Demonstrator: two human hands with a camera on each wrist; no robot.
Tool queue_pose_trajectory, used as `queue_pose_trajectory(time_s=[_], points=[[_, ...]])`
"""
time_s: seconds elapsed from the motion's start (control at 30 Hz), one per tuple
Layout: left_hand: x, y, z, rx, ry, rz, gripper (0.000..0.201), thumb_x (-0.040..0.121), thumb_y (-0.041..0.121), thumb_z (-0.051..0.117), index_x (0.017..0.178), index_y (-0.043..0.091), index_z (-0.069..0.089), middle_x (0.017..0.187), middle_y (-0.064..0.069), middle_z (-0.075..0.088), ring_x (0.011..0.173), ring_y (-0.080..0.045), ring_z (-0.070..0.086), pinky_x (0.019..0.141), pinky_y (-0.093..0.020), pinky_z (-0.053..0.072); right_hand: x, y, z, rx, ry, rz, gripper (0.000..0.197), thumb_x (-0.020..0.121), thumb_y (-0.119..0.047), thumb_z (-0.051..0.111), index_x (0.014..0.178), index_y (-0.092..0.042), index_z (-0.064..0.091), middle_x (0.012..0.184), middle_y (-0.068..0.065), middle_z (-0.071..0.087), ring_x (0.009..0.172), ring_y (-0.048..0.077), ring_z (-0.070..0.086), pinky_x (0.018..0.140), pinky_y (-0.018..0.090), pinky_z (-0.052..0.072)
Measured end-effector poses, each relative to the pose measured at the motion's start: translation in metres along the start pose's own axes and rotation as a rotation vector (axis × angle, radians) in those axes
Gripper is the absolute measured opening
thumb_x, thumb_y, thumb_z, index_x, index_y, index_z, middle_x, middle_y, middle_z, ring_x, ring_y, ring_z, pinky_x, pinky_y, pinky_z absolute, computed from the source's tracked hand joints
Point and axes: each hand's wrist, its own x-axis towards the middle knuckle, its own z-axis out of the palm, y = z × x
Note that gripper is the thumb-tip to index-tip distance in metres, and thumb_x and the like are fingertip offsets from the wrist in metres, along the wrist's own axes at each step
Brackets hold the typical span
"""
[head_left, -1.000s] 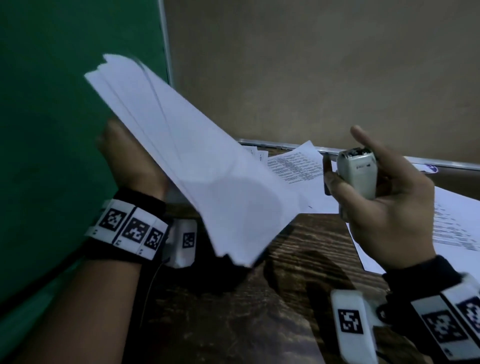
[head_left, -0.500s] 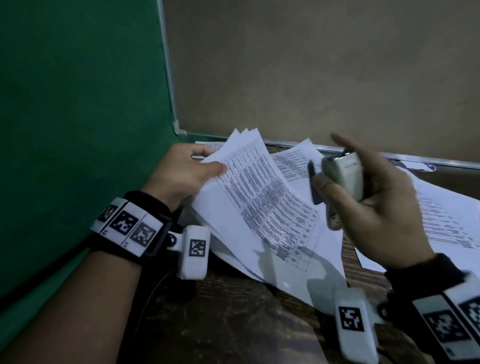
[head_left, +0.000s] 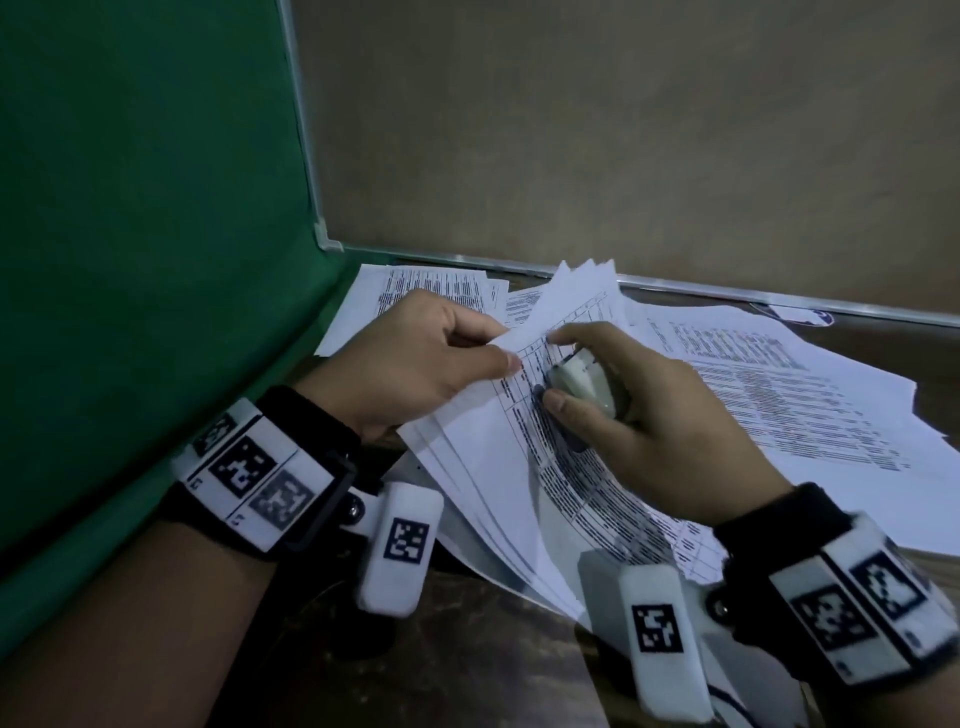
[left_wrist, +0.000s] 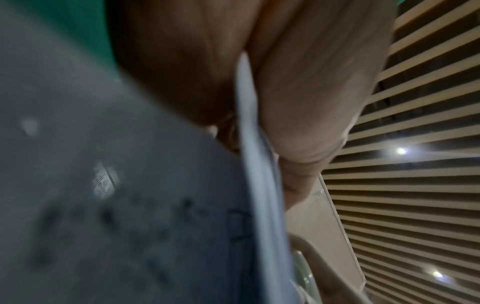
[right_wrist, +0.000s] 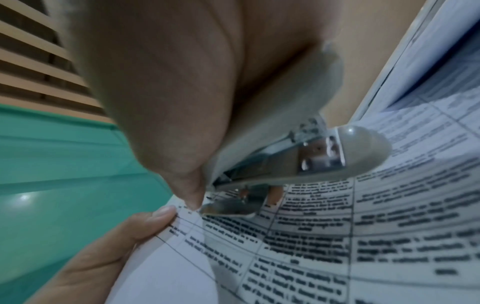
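Observation:
My left hand (head_left: 431, 358) pinches the left edge of a small stack of printed sheets (head_left: 524, 483), thumb on top and fingers beneath; the stack lies fanned over the desk. In the left wrist view the stack of printed sheets (left_wrist: 255, 185) shows edge-on between thumb and fingers. My right hand (head_left: 639, 421) grips a small grey stapler (head_left: 584, 384) and holds it over the sheets near their upper left part. In the right wrist view the stapler (right_wrist: 309, 162) hangs just above the printed table, its metal front close to the left thumb (right_wrist: 155, 218). Whether paper sits inside the stapler's mouth is unclear.
More printed pages (head_left: 789, 395) lie spread over the dark wooden desk (head_left: 467, 670) to the right and behind. A green panel (head_left: 130, 260) closes the left side. A brown board (head_left: 623, 130) with a metal frame stands at the back.
The left hand brought the sheets down from held high to lying fanned on the desk. The right hand moved the stapler left and down onto the stack's upper left part.

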Motion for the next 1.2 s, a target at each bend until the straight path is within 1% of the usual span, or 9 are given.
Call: queue_pose_trajectory(time_s=[0.1,0.27,0.33,0.4,0.53,0.77,0.93,1.1,1.2], points=[[-0.001,0.000,0.002,0.014,-0.011,-0.004,0.011,0.094,0.011,0.073,0.090,0.015,0.082,0.083,0.001,0.080,0.075,-0.006,0.070,0.073,-0.021,0.054,0.000,0.000,0.002,-0.027,0.050,0.005,0.042,0.089,-0.047,0.066,0.127,-0.033,0.056,0.069,-0.005,0.069,0.064,0.011,0.064,0.065,0.034,0.050],[-0.002,0.000,0.000,0.015,-0.036,-0.013,0.011,0.094,0.011,0.073,0.099,0.010,0.082,0.094,-0.004,0.082,0.087,-0.015,0.074,0.090,-0.037,0.058,0.001,0.001,0.003,-0.022,0.083,0.038,0.037,0.087,-0.051,0.067,0.117,-0.030,0.061,0.071,-0.006,0.071,0.068,0.013,0.067,0.069,0.037,0.053],[-0.002,0.000,0.000,0.010,-0.062,-0.018,0.011,0.093,0.009,0.073,0.099,0.010,0.082,0.094,-0.005,0.082,0.086,-0.015,0.074,0.087,-0.036,0.059,0.001,0.000,0.005,0.002,0.101,0.050,0.031,0.087,-0.048,0.071,0.108,-0.028,0.063,0.071,-0.007,0.071,0.067,0.012,0.067,0.066,0.037,0.054],[-0.002,0.000,0.002,-0.004,-0.074,-0.024,0.011,0.092,0.007,0.074,0.099,0.009,0.082,0.092,-0.004,0.082,0.082,-0.012,0.074,0.080,-0.028,0.059,0.002,0.000,0.006,0.019,0.113,0.064,0.025,0.086,-0.045,0.075,0.100,-0.027,0.064,0.070,-0.006,0.071,0.064,0.011,0.067,0.062,0.035,0.054],[-0.001,0.000,0.005,-0.027,-0.061,-0.039,0.010,0.091,0.005,0.074,0.097,0.007,0.082,0.089,-0.006,0.081,0.078,-0.010,0.073,0.072,-0.022,0.056,0.003,0.001,0.006,0.006,0.142,0.080,0.025,0.084,-0.044,0.079,0.092,-0.025,0.065,0.068,-0.006,0.069,0.062,0.011,0.064,0.057,0.030,0.050],[-0.001,0.001,0.005,-0.011,-0.055,-0.038,0.008,0.091,0.006,0.074,0.088,0.009,0.081,0.083,-0.007,0.079,0.075,-0.013,0.070,0.072,-0.023,0.056,0.005,0.006,0.010,0.144,0.162,0.103,0.033,0.075,-0.049,0.078,0.086,-0.022,0.063,0.070,0.000,0.068,0.063,0.025,0.067,0.060,0.049,0.057],[-0.001,0.001,0.004,0.005,-0.060,-0.055,0.017,0.090,0.007,0.075,0.075,0.015,0.079,0.069,0.005,0.074,0.066,-0.003,0.064,0.065,-0.014,0.048,0.005,0.005,0.012,0.185,0.182,0.076,0.033,0.076,-0.046,0.079,0.087,-0.021,0.062,0.070,-0.001,0.066,0.063,0.027,0.064,0.058,0.052,0.056],[-0.002,0.002,0.001,-0.004,-0.047,-0.102,0.006,0.088,0.008,0.078,0.083,0.010,0.081,0.078,-0.004,0.078,0.074,-0.009,0.069,0.073,-0.020,0.053,0.004,0.003,0.017,0.228,0.198,0.025,0.029,0.078,-0.040,0.081,0.086,-0.020,0.061,0.070,0.000,0.064,0.059,0.026,0.060,0.053,0.052,0.053],[-0.003,0.002,0.001,0.009,-0.019,-0.122,0.003,0.086,0.010,0.080,0.085,0.007,0.082,0.081,-0.009,0.079,0.077,-0.014,0.070,0.083,-0.031,0.057,0.004,0.001,0.019,0.250,0.205,0.020,0.026,0.080,-0.033,0.083,0.085,-0.021,0.061,0.069,-0.003,0.062,0.056,0.022,0.060,0.050,0.049,0.052]])
